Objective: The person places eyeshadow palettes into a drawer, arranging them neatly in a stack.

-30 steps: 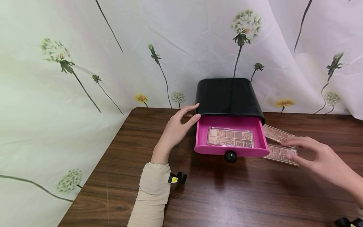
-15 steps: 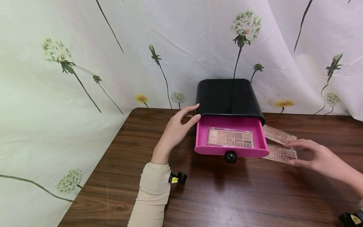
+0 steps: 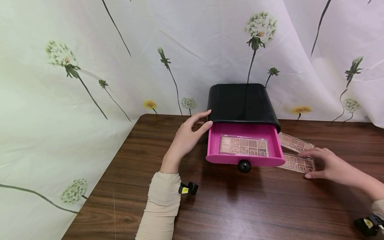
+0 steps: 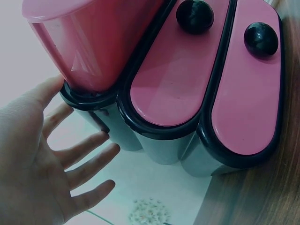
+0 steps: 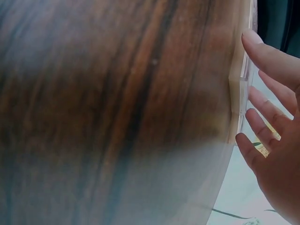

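A black drawer unit (image 3: 240, 101) stands on the table with its pink top drawer (image 3: 245, 160) pulled out. An eyeshadow palette (image 3: 244, 145) with a clear lid lies in that drawer. My left hand (image 3: 186, 136) is at the unit's left side, thumb and fingertips by the front edge, fingers spread in the left wrist view. Two more palettes lie right of the unit: a far palette (image 3: 295, 142) and a near palette (image 3: 297, 163), both partly hidden by the drawer. My right hand (image 3: 333, 166) reaches around the near palette's right end, thumb at its near edge, fingers at its far edge.
Two lower pink drawers, a middle drawer (image 4: 173, 79) and a bottom drawer (image 4: 246, 103), are closed, each with a round black knob. The dark wooden table (image 3: 240, 210) runs back to a cloth backdrop (image 3: 186, 40) printed with dandelions.
My right hand has shifted slightly left and down, its thumb now at the near palette's front edge. The left hand, drawer and palettes have stayed in place.
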Action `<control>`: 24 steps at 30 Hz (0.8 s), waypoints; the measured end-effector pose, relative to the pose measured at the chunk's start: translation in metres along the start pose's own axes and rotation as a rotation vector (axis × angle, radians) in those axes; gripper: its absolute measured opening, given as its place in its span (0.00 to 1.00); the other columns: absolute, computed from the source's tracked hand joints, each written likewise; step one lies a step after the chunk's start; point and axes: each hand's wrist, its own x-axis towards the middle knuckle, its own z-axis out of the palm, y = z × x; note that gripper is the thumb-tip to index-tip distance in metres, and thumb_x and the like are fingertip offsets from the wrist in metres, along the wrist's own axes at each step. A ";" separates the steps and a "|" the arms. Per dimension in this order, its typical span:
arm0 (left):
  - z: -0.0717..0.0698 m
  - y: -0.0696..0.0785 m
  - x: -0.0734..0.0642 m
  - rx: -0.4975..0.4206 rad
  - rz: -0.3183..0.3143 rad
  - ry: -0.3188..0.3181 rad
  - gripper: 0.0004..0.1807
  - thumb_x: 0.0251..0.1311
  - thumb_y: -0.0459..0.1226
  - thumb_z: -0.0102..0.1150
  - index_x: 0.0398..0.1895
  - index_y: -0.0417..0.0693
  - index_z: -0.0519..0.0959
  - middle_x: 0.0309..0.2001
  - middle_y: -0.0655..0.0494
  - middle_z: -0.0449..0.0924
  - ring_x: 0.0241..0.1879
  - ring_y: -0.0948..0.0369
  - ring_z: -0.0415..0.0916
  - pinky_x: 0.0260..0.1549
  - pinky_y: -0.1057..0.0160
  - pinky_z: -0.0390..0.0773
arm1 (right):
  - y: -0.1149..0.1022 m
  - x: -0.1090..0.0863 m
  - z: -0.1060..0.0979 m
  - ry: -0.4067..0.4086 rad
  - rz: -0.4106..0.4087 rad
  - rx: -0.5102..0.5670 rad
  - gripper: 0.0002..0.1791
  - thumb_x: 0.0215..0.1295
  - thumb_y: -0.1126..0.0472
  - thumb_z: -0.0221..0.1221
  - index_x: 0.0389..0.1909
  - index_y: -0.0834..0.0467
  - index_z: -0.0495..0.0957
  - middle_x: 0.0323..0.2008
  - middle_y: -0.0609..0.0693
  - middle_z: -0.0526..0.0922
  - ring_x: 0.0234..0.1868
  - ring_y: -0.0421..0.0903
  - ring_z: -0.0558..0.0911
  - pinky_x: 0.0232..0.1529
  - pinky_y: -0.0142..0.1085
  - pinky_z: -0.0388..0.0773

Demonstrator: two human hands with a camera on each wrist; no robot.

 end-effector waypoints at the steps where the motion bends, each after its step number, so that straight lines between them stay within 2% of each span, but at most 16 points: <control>1: 0.000 0.000 0.000 -0.001 0.000 0.000 0.25 0.66 0.60 0.55 0.66 0.77 0.72 0.65 0.72 0.69 0.58 0.64 0.72 0.59 0.53 0.70 | 0.000 0.000 0.001 -0.002 0.000 -0.006 0.37 0.29 0.61 0.82 0.48 0.57 0.81 0.45 0.40 0.78 0.50 0.25 0.64 0.46 0.25 0.59; 4: -0.001 0.001 0.000 -0.002 0.002 0.000 0.25 0.66 0.60 0.55 0.66 0.77 0.72 0.65 0.72 0.69 0.58 0.64 0.72 0.59 0.53 0.70 | 0.001 0.002 0.003 -0.009 0.009 -0.017 0.37 0.29 0.60 0.82 0.48 0.58 0.81 0.45 0.44 0.79 0.49 0.29 0.65 0.44 0.30 0.61; 7: -0.001 0.001 0.000 -0.003 0.003 0.001 0.25 0.66 0.60 0.55 0.66 0.76 0.72 0.65 0.72 0.69 0.58 0.65 0.72 0.59 0.54 0.70 | -0.001 0.003 0.005 -0.023 0.033 -0.040 0.38 0.30 0.58 0.82 0.49 0.59 0.81 0.46 0.49 0.79 0.47 0.37 0.68 0.42 0.34 0.62; 9: -0.001 0.001 0.000 -0.003 0.004 0.001 0.25 0.66 0.60 0.55 0.66 0.76 0.72 0.65 0.71 0.69 0.58 0.65 0.72 0.59 0.54 0.70 | -0.002 0.004 0.005 -0.035 0.050 -0.052 0.37 0.31 0.58 0.82 0.49 0.60 0.81 0.46 0.52 0.79 0.46 0.43 0.70 0.42 0.35 0.63; 13: -0.002 0.001 0.000 -0.007 0.002 0.003 0.25 0.66 0.59 0.56 0.66 0.76 0.72 0.65 0.71 0.69 0.58 0.63 0.73 0.59 0.53 0.71 | -0.005 0.006 0.004 -0.056 0.072 -0.059 0.36 0.33 0.57 0.82 0.49 0.61 0.81 0.47 0.56 0.78 0.45 0.51 0.71 0.41 0.35 0.63; 20: -0.001 0.001 -0.001 -0.007 0.004 0.000 0.25 0.65 0.60 0.56 0.66 0.77 0.72 0.65 0.72 0.69 0.57 0.66 0.72 0.59 0.54 0.71 | -0.007 0.006 0.003 -0.060 0.073 -0.077 0.35 0.32 0.56 0.82 0.47 0.59 0.82 0.45 0.56 0.80 0.44 0.50 0.71 0.39 0.33 0.64; 24: -0.001 0.001 -0.001 -0.008 0.005 0.001 0.25 0.65 0.60 0.56 0.66 0.77 0.72 0.65 0.72 0.69 0.57 0.66 0.72 0.59 0.54 0.71 | -0.008 0.007 0.002 -0.056 0.076 -0.091 0.35 0.31 0.55 0.83 0.46 0.59 0.82 0.43 0.53 0.83 0.42 0.44 0.70 0.38 0.32 0.64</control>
